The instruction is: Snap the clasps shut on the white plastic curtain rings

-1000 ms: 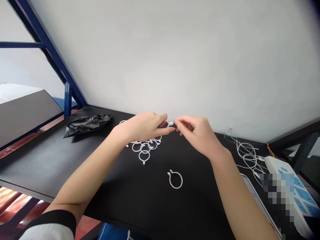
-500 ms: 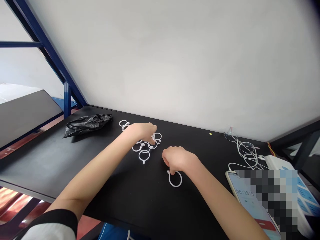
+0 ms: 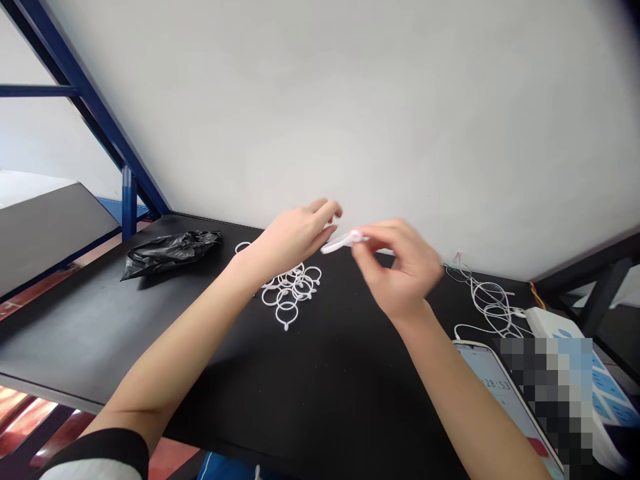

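black bag (image 3: 167, 250) | phone (image 3: 505, 393) | white cables (image 3: 487, 300), possibly earphones

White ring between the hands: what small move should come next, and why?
Probably bring the left hand onto the ring. The right hand pinches it above the table, and the open left fingers sit just beside its free end, over the ring pile.

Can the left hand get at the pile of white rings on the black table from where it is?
Probably yes: the left hand is raised just above the pile of white rings, with nothing between them.
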{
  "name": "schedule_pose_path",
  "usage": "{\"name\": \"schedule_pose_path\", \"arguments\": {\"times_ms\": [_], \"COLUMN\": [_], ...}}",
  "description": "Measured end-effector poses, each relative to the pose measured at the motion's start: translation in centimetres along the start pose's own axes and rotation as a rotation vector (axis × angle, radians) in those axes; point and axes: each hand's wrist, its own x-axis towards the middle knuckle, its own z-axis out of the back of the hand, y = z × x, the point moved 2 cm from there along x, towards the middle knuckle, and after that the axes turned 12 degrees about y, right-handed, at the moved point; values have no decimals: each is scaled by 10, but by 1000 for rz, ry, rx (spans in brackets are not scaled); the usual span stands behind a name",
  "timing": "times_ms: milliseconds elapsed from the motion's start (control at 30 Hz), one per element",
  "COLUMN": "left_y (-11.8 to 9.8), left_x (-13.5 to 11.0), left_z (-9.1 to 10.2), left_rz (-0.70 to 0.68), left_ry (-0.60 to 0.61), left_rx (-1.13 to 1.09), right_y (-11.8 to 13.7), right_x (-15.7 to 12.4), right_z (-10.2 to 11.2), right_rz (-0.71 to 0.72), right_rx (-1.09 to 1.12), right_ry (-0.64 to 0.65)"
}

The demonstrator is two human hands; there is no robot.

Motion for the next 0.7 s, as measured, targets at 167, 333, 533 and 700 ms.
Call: {"name": "schedule_pose_path", "arguments": {"times_ms": [167, 333, 533, 700], "left_y": [-32, -43, -43, -45], "left_x": [-15, -20, -20, -21], "left_z": [13, 17, 17, 20], "left_rz": [-411, -505, -540, -539], "left_ry": [-420, -343, -263, -283], "left_rx": [-173, -223, -446, -492], "right_y": [22, 36, 37, 41], "right_x": [-2, 0, -1, -2], "right_z": [19, 20, 16, 14], "right_rz": [95, 266, 325, 320], "right_rx": [-16, -75, -37, -11], "right_ry": [-354, -304, -277, -301]}}
